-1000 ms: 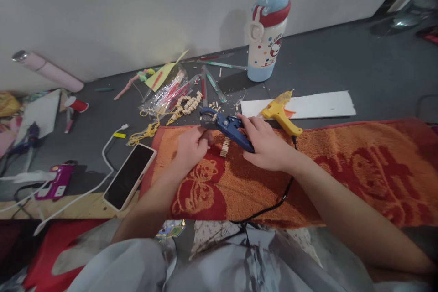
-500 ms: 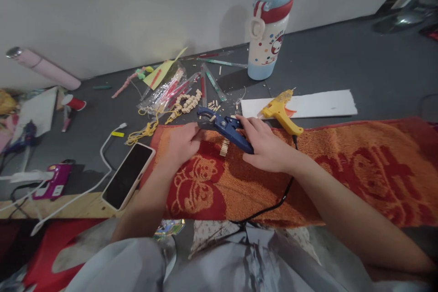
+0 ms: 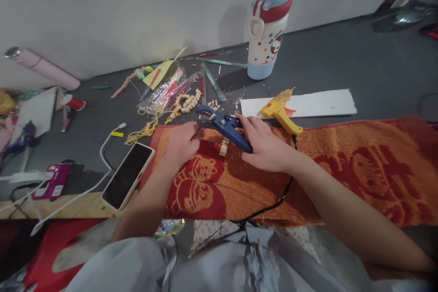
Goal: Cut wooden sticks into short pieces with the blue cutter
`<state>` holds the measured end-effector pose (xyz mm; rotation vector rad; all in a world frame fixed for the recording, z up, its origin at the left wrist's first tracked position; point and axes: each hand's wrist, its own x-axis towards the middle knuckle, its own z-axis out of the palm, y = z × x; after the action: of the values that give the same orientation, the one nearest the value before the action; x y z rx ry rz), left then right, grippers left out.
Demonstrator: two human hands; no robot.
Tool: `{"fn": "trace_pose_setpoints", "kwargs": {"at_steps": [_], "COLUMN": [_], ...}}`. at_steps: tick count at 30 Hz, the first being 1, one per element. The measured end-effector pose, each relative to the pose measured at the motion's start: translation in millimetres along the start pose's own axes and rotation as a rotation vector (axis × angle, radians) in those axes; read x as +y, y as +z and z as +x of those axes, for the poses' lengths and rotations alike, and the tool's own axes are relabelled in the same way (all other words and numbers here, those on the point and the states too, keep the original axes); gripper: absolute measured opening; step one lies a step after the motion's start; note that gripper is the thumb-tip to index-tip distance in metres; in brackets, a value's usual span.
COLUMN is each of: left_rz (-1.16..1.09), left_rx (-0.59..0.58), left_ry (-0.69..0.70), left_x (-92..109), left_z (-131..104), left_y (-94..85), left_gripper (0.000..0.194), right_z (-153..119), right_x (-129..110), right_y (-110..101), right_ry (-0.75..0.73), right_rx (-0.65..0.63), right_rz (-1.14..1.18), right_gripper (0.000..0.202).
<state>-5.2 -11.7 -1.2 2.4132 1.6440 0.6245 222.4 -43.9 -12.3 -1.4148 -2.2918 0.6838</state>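
My right hand (image 3: 263, 143) is wrapped round the handles of a blue hand cutter (image 3: 230, 132), whose curved jaw points left. My left hand (image 3: 183, 143) is closed near the jaw's tip, thumb and fingers pressed together; whatever they pinch is hidden. Below the cutter, a short row of small pale wooden pieces (image 3: 224, 147) lies on the orange and red towel (image 3: 253, 196). More small cut pieces (image 3: 214, 105) are scattered just beyond the jaw. A beaded chain of similar pieces (image 3: 186, 102) with yellow cord (image 3: 142, 132) lies behind my left hand.
A yellow glue gun (image 3: 281, 110) rests on a white strip (image 3: 321, 103), its black cord crossing the towel. A cartoon water bottle (image 3: 265, 45) stands behind. Plastic packets (image 3: 167, 89), a phone (image 3: 128, 176), a white cable (image 3: 101, 155) and a pink flask (image 3: 46, 67) lie to the left.
Almost nothing differs. Both hands and the cutter stay in place, with only a very slight shift of the whole view.
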Motion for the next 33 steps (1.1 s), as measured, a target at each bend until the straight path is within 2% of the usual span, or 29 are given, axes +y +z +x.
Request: {"fn": "trace_pose_setpoints", "kwargs": {"at_steps": [3,7,9,11,15,17,22,24,28,33], "left_rz": [-0.007,-0.273,-0.205,-0.082,0.021,-0.01,-0.175,-0.168,-0.132,-0.228], "left_rx": [-0.004,0.014,0.029,0.053,-0.057,-0.05,0.084,0.088,0.035,0.056], "left_ry": [0.0,-0.102,-0.104,-0.063,0.026,0.017,-0.089,-0.1,-0.074,-0.075], "left_x": [0.9,19.8,21.6,14.2,-4.1,-2.5,19.3,22.2,19.0,18.5], "left_z": [0.3,-5.6,-6.6,-4.6,1.9,2.1,-4.1,-5.2,-3.0,-2.1], "left_y": [-0.4,8.8,9.8,6.5,-2.8,-2.4,10.0,11.4,6.1,8.7], "left_gripper": [0.02,0.026,0.024,0.022,0.021,0.022,0.023,0.022,0.022,0.023], "right_z": [-0.4,-0.2,-0.3,-0.8,-1.8,-1.5,0.1,-0.1,-1.8,-3.0], "right_x": [-1.1,1.4,2.6,2.9,1.7,0.8,-0.7,-0.9,-1.8,-3.2], "right_y": [0.5,3.3,3.1,1.2,-2.7,-1.6,5.7,4.9,-3.2,-7.1], "right_ry": [0.005,0.01,0.003,-0.011,-0.029,-0.019,0.016,0.02,-0.001,0.031], "right_rx": [-0.016,0.031,0.053,0.047,-0.033,-0.028,0.147,0.139,0.03,0.099], "right_rz": [0.022,0.001,-0.004,0.012,0.048,0.039,-0.076,-0.092,-0.079,-0.15], "right_gripper": [0.085,0.083,0.082,0.082,0.085,0.084,0.083,0.084,0.082,0.079]}}
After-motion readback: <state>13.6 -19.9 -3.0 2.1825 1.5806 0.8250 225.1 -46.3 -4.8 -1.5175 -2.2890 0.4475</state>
